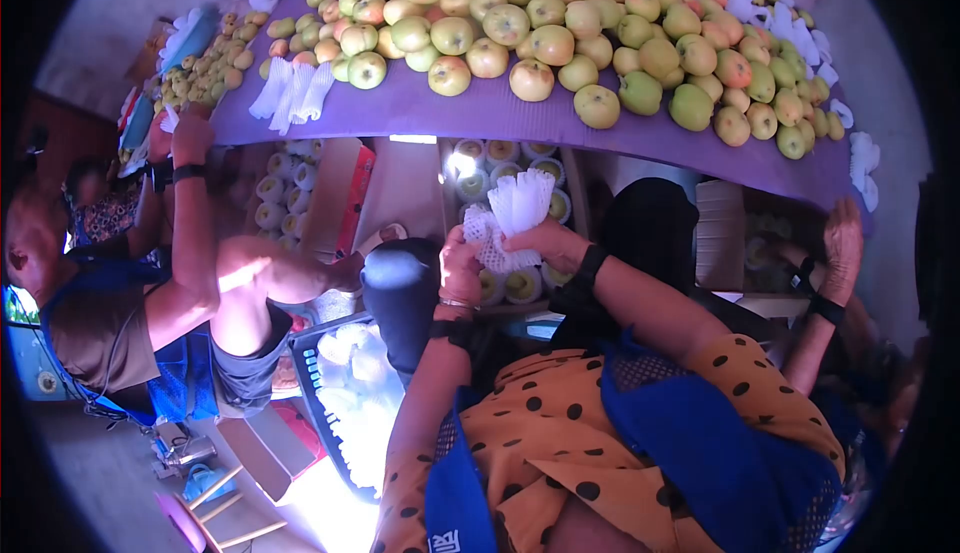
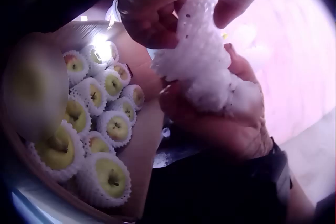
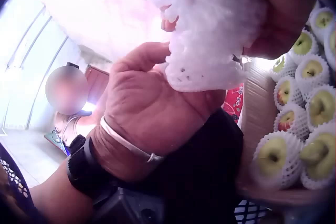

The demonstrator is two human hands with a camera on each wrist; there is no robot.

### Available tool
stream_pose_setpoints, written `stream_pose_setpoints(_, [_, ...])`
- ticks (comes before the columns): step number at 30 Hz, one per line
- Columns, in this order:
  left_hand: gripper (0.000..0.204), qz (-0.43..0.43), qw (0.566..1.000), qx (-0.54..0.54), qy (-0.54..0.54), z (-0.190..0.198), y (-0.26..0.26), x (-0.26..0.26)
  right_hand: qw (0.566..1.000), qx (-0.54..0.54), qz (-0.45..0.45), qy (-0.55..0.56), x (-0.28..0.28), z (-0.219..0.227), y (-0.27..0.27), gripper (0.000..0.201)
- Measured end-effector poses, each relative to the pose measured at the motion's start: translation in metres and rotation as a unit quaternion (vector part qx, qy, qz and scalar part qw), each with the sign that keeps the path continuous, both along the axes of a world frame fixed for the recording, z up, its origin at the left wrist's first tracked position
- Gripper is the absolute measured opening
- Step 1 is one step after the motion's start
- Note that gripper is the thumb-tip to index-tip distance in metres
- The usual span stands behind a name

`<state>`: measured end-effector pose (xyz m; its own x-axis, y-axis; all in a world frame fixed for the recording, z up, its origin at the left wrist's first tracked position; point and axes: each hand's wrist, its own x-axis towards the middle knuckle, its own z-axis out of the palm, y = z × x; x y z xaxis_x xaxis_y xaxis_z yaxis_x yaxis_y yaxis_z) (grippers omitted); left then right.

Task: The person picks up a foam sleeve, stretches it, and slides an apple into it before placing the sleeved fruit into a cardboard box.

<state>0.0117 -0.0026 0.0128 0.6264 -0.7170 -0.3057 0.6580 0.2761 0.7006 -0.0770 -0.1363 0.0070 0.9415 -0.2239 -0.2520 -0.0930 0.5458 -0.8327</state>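
Observation:
In the head view my left hand (image 1: 460, 273) grips a white foam net sleeve (image 1: 484, 237), held up in front of the knees. My right hand (image 1: 555, 243) pinches a stack of white foam sleeves (image 1: 522, 201) right beside it, and the two overlap. Seen from the left wrist, bunched foam (image 2: 202, 50) sits between the fingers of both hands. From the right wrist, foam netting (image 3: 210, 35) covers part of the left palm and fingers. Below the hands stands a carton of foam-wrapped apples (image 2: 110, 129). I cannot tell whether an apple is inside the held foam.
Many loose apples (image 1: 505, 23) are heaped on a purple-covered table (image 1: 400, 118) ahead. More foam sleeves (image 1: 290, 91) lie at its near edge. A black crate (image 1: 320, 393) with white foam stands left of the lap. Other people (image 1: 110, 323) sit at both sides.

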Motion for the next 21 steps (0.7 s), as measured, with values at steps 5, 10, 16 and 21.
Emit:
stream_pose_setpoints(5, [0.023, 0.014, 0.998, 0.052, -0.044, -0.008, 0.005, 0.002, 0.997, 0.081, -0.004, 0.005, 0.001, -0.004, -0.004, 0.036])
stream_pose_setpoints(10, [0.019, 0.140, 0.959, 0.172, -0.179, -0.025, 0.006, 0.002, 1.000, -0.022, 0.015, -0.009, 0.000, -0.002, -0.005, 0.037])
stream_pose_setpoints(16, [0.021, 0.181, 0.644, 0.359, -0.651, -0.002, -0.003, -0.009, 0.924, -0.335, -0.097, 0.158, 0.009, -0.030, -0.008, 0.044])
stream_pose_setpoints(21, [0.024, 0.138, 0.648, 0.390, -0.639, -0.003, -0.003, -0.014, 0.868, -0.412, -0.153, 0.232, 0.013, -0.050, -0.013, 0.041])
